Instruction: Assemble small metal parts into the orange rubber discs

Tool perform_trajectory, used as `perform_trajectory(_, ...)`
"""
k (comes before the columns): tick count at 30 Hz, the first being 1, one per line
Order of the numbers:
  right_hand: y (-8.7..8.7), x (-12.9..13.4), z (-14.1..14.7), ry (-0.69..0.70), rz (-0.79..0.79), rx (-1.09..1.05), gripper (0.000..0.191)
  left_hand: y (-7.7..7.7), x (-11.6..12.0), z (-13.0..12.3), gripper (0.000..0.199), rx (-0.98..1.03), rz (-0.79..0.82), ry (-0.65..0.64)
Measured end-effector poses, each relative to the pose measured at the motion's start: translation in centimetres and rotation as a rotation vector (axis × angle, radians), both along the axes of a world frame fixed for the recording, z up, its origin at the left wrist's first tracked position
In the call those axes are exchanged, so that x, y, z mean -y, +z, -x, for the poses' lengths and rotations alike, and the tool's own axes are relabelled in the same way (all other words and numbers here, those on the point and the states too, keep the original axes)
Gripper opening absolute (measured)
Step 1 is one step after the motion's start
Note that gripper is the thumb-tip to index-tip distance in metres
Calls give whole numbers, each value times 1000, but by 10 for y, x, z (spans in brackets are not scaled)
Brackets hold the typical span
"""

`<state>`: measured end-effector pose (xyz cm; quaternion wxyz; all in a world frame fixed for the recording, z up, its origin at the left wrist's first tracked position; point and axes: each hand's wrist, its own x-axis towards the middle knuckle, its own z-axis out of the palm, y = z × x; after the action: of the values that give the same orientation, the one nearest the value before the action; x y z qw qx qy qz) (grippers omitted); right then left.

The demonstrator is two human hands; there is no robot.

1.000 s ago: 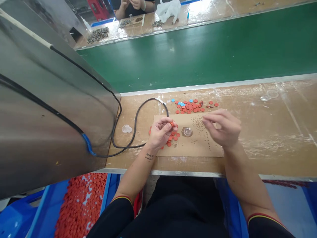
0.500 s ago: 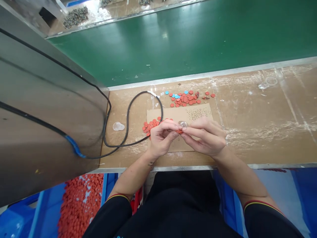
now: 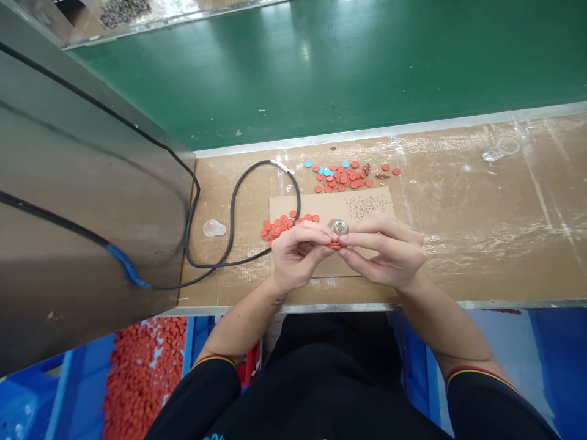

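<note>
Between the fingertips of both hands is a red disc [image 3: 334, 245], pinched from the left by my left hand [image 3: 300, 253] and from the right by my right hand [image 3: 387, 250]. Just beyond the fingertips is a small clear round piece [image 3: 339, 228]; whether the fingers touch it is unclear. Under the hands lies a cardboard sheet [image 3: 321, 203] with tiny dark bits [image 3: 364, 206] scattered at its right. One group of red discs [image 3: 277, 228] is beside my left hand. Farther back lie more red discs [image 3: 343, 178] with a few blue discs [image 3: 326, 172].
A black cable [image 3: 232, 214] loops over the bench left of my hands, beside a metal cabinet [image 3: 92, 201]. Clear plastic pieces [image 3: 214, 228] lie on the bench. Below its edge, a blue bin [image 3: 85, 385] holds many red discs. A green surface [image 3: 321, 73] runs behind.
The view has shifted slightly. Both hands stay together at nearly the same spot, and the red disc between the fingertips now appears more level.
</note>
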<state>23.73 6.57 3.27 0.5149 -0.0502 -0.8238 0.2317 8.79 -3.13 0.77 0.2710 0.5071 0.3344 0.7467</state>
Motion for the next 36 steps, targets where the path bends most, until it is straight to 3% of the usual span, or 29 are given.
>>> perform_trajectory(16, 5, 0, -1, 67, 49, -3, 22, 3, 0, 1, 21, -136, -19, 106)
perform_trajectory(22, 9, -2, -4, 170, 55, -25, 17, 6, 1, 1, 10, -90, 7, 99)
perform_trajectory(28, 5, -4, -3, -61, -107, -31, 21, 6, -1, 4, 20, -192, -29, 151)
perform_trajectory(36, 4, -3, -5, -74, -154, 47, 20, 0, 0, 3, 34, -199, -41, 165)
